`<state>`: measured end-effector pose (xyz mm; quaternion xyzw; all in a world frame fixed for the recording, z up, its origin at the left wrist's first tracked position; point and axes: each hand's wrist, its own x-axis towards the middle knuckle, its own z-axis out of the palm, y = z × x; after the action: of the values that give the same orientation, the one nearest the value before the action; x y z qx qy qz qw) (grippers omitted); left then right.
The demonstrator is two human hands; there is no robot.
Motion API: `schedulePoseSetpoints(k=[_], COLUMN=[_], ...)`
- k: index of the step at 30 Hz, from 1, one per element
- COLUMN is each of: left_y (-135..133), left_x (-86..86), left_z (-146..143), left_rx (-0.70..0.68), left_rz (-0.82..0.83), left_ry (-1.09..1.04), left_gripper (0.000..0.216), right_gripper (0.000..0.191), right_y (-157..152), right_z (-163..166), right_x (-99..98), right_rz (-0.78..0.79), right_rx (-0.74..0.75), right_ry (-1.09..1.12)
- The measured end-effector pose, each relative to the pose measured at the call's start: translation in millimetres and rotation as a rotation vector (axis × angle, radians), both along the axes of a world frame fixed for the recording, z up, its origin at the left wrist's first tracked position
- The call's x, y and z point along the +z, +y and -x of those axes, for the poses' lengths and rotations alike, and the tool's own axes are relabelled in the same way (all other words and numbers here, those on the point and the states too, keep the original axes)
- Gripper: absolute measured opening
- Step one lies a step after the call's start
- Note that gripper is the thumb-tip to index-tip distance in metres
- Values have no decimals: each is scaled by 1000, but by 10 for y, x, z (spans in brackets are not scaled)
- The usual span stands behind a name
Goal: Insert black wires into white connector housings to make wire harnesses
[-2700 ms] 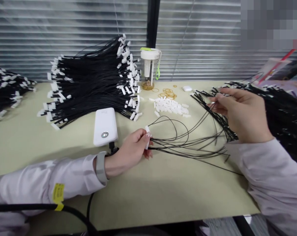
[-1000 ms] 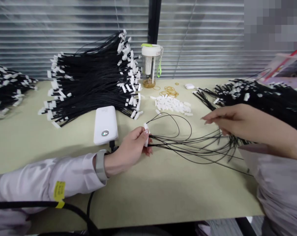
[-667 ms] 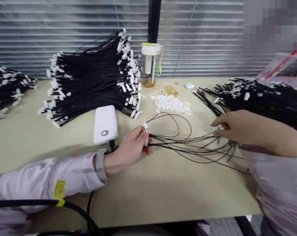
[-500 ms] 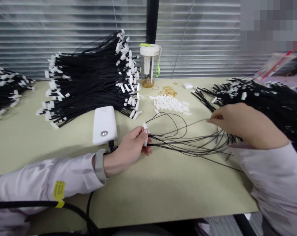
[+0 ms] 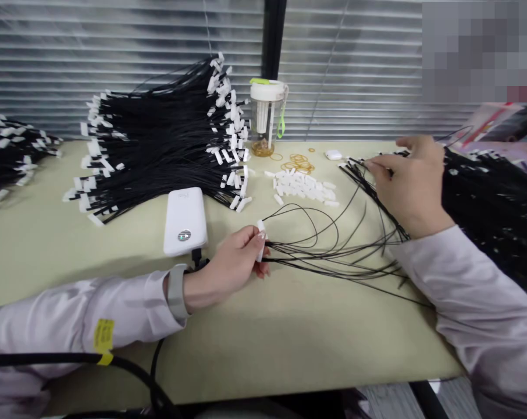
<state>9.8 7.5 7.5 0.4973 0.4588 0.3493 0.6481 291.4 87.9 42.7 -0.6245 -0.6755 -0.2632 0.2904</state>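
Observation:
My left hand (image 5: 235,259) is closed on a white connector housing (image 5: 260,240), gripping it between thumb and fingers. Several thin black wires (image 5: 316,265) run from the housing to the right across the table, and two of them loop above it. At the right, my right hand (image 5: 409,183) is over the near end of a bundle of black wires (image 5: 374,201). Its thumb and forefinger are pinched together at the wire tips, seemingly on a black wire; the exact contact is too small to make out.
Loose white connector housings (image 5: 305,185) lie mid-table, with rubber bands (image 5: 298,163) behind them. A bottle (image 5: 263,119) stands near the blinds. A white power bank (image 5: 185,221) lies beyond my left forearm. Piles of black wires with white connectors (image 5: 163,139) are at left; a thick black cable (image 5: 128,368) crosses the front.
My right hand has moved up and away from me, to the tips of the wire bundle. The wire it drew taut now lies slacker. My left hand stays on the connector housing.

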Motion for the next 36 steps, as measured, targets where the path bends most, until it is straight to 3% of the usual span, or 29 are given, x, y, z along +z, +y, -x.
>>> schedulePoseSetpoints(k=[2,4,7,11,13,15,17,20,22,26,28,30,33,36], left_y=[-1,0,6,10,11,11,11,10,9,9,10,10,9,9], left_x=[6,0,-23,-40,-40,-40,-40,-42,-42,-42,-44,-48,-55,-64], left_z=[0,4,17,27,27,27,26,25,23,20,21,24,27,28], left_rx=[-3,-8,-15,-33,-40,-38,-36,-47,-54,-59,-66,-73,-88,-108], left_rz=[-2,-6,-21,-37,-33,-35,-45,-54,-50,-55,-64,-67,-71,-91], left_ry=[15,6,-12,-14,-18,-12,2,12,10,25,30,34,48,56], left_gripper=[17,17,18,19,19,19,19,19,20,20,21,21,21,21], right_gripper=[23,22,23,28,28,20,15,29,34,8,12,35,20,13], right_y=[-37,-90,-170,-272,-311,-327,-312,-238,-178,-172,-277,-437,-673,-787], right_z=[67,99,33,-102,-104,-68,-37,-55,-91,-1,184,432,784,977], right_x=[15,38,68,65,50,32,14,5,26,114,127,101,22,-45], right_rz=[15,126,376,827,995,955,760,419,193,-192,-119,126,350,345], right_rx=[-3,1,35,273,323,271,181,60,128,481,523,564,569,598], right_ry=[-82,-110,-55,-18,27,80,147,289,578,1281,1310,1181,808,516])
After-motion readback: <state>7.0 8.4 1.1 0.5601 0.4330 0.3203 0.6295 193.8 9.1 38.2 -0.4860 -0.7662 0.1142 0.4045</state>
